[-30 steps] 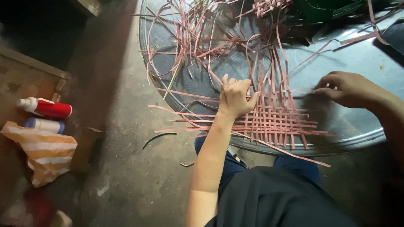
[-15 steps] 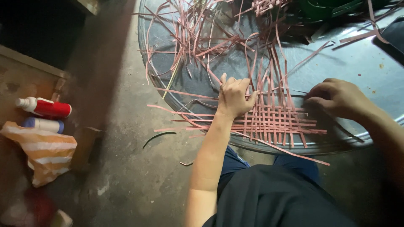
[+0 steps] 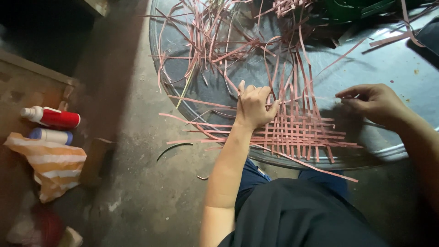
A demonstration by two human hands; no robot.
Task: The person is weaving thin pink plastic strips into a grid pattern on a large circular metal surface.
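Observation:
A flat woven mat of pink strips (image 3: 302,133) lies at the near edge of a round metal tray (image 3: 388,153). My left hand (image 3: 253,106) presses down on the mat's left top corner, fingers curled over the upright strips. My right hand (image 3: 372,101) hovers to the right of the mat, thumb and fingers pinched on a thin pink strip (image 3: 315,98) that runs across the uprights toward my left hand. Loose ends of the mat stick out on all sides.
A tangle of loose pink strips (image 3: 219,41) covers the tray's far half. On the left floor lie a red bottle (image 3: 52,117), a white and blue bottle (image 3: 50,136) and a striped orange bag (image 3: 52,164). My dark-clothed lap (image 3: 297,210) is below the tray.
My right hand has drawn the thin strip sideways and drifted slightly left and down toward the mat. My left hand has stayed pressed on the mat's corner.

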